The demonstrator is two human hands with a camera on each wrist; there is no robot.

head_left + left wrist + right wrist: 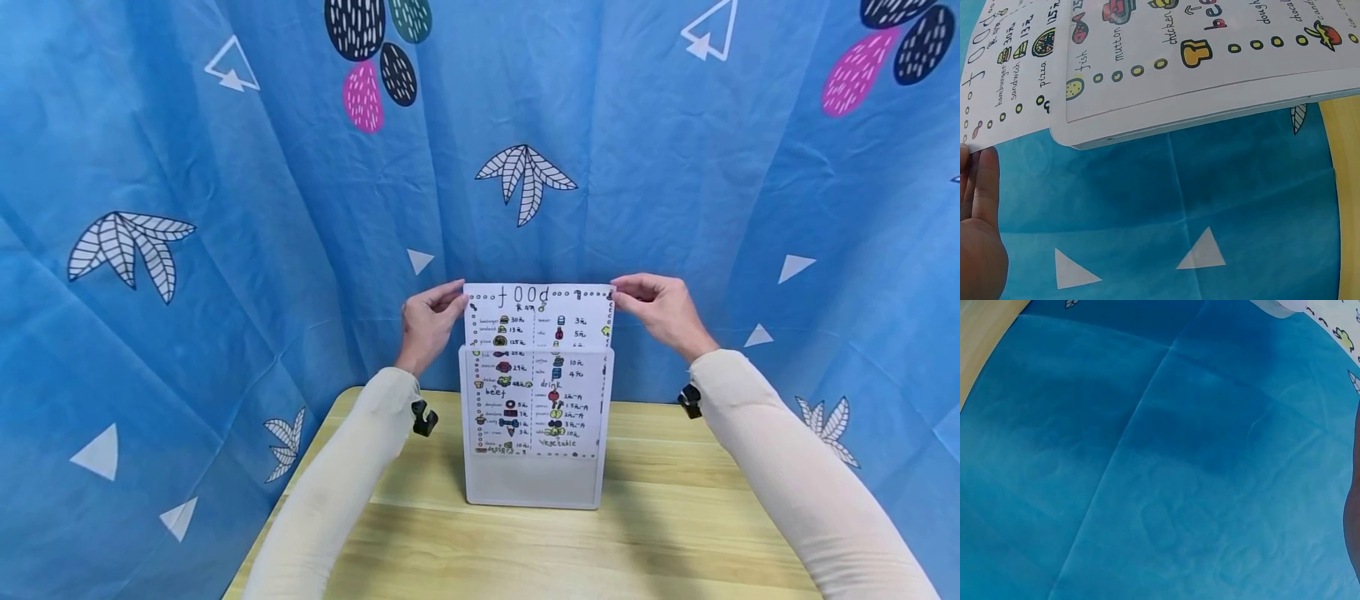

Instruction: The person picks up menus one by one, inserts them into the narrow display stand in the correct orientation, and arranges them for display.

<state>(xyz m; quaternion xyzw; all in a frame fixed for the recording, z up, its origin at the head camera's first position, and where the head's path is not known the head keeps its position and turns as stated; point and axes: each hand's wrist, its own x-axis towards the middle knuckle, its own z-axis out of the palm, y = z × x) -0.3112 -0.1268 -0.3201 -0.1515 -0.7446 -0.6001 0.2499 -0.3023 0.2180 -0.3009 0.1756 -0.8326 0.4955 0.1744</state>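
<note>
A white paper menu (521,321), headed "food" and covered with small coloured drawings and prices, stands upright partly inside a clear-fronted, white-edged sign holder (532,485). Its top part sticks out above the holder's opening; below its lower edge, the holder's bottom strip shows no print. At the menu's upper left corner, my left hand (427,325) pinches the edge between thumb and fingers. My right hand (667,310) pinches the upper right corner. The left wrist view shows the left fingers (986,187) at the paper's edge. Only a sliver of the right hand (1352,525) appears in the right wrist view.
The holder stands on a light wood-grain table (660,500). A blue patterned curtain (637,167) hangs behind the table and along both sides. Black wrist mounts (424,418) sit at both cuffs.
</note>
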